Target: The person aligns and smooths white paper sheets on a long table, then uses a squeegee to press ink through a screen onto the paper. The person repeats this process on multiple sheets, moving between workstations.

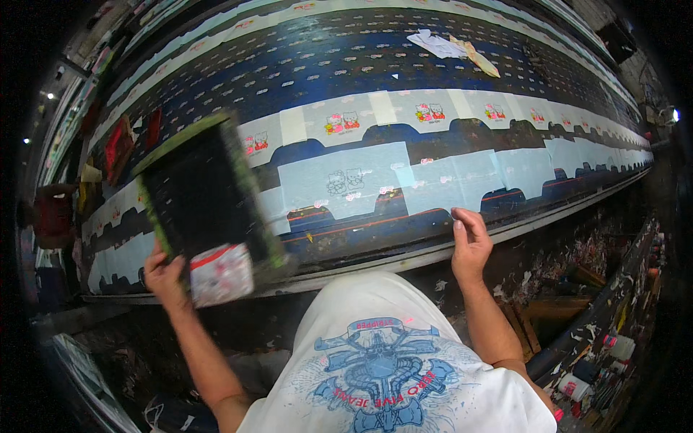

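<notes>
Dark table (354,237), left fingers (170,278) around green-edged frame (201,191), right fingers (474,224) of unclear hold.

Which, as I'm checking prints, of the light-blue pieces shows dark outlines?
The large piece just right of the frame in the left hand: two dark outlined figures mark it; pieces farther right show none.

A long dark bench (289,94) fills twelve o'clock; a bright light (676,115) glares near two; scrap-littered floor (525,270) near four.
</notes>
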